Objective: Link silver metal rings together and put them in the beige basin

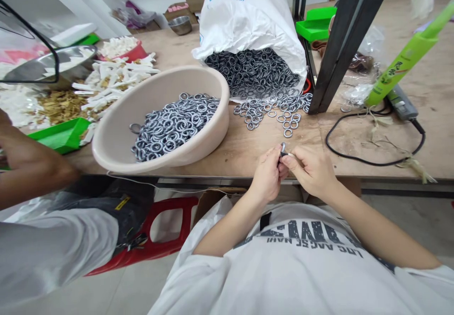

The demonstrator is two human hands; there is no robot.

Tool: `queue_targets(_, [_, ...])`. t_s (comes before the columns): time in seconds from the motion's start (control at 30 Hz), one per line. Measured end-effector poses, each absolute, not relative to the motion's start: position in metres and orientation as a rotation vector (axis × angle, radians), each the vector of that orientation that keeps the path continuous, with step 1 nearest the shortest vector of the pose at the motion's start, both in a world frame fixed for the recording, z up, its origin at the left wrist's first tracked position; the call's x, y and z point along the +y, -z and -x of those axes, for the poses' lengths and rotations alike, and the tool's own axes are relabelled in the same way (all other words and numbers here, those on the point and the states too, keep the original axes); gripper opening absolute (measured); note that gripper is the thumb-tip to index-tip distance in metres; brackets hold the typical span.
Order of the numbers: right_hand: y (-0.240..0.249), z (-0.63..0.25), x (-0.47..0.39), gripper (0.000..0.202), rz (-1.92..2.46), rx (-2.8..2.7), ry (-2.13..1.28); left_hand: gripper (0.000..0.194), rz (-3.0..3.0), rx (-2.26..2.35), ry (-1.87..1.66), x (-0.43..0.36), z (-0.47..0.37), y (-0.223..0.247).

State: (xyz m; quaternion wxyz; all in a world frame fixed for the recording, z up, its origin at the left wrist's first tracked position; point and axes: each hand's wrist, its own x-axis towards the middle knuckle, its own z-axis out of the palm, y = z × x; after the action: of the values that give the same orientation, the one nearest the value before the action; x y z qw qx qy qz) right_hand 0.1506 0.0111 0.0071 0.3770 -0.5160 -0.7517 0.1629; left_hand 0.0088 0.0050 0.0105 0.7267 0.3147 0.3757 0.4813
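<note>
We pinch one ring [283, 148] between left hand [266, 175] and right hand [312, 170], both grips clamped on it at the counter [248, 149] edge, the basin [117, 135] at ten o'clock within reach

bright, even daylight-white light across the whole tabletop [248, 149], and shadows stay soft and short, just a faint one under the rim of the beige basin [117, 130]. small glints pop off the metal rings [258, 76] and the white bag [248, 17] runs close to blown out at the top. heavy wide-angle bending at the edges, the black post [340, 45] leans hard, the green bottle [407, 59] stretches, and the corners go smeary while the centre stays crisp.
</note>
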Motion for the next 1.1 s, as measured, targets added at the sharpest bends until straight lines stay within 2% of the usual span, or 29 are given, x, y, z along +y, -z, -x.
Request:
queue_targets(0.1, [-0.005,-0.164,0.035,0.049,1.547,-1.717,-0.417,0.043,-0.775,0.809,-1.019,-0.001,-0.003,-0.003])
queue_targets(0.17, [-0.006,-0.169,0.051,0.050,1.651,-1.792,-0.363,0.043,-0.775,0.842,-1.036,-0.001,0.003,0.001])
queue_targets(0.33, [0.001,-0.157,0.075,0.033,1.724,-2.198,-0.135,0.035,-0.786,0.910,-1.120,0.014,0.025,0.001])
queue_targets(0.43, [0.007,-0.152,0.082,0.024,1.730,-2.190,-0.194,0.041,-0.722,0.911,-1.150,0.022,0.035,0.000])
queue_targets(0.5, [0.006,-0.152,0.080,0.020,1.616,-2.075,-0.425,0.035,-0.658,0.902,-1.163,0.024,0.037,0.000])
queue_targets(0.57, [0.002,-0.152,0.072,0.024,1.388,-1.895,-0.813,0.027,-0.606,0.874,-1.141,0.025,0.035,0.000])
queue_targets(0.67, [-0.006,-0.150,0.053,0.029,1.028,-1.614,-1.318,0.033,-0.581,0.821,-0.980,0.023,0.026,-0.001])
queue_targets(0.73, [-0.009,-0.147,0.043,0.031,0.931,-1.506,-1.466,0.040,-0.612,0.776,-0.842,0.021,0.020,-0.004])
queue_targets(0.87, [-0.007,-0.145,0.035,0.029,0.954,-1.490,-1.366,0.043,-0.627,0.667,-0.731,0.014,0.014,-0.011])
queue_targets(1.1, [-0.008,-0.139,0.022,0.031,1.070,-1.596,-1.038,0.046,-0.669,0.786,-0.998,0.005,0.003,-0.012])
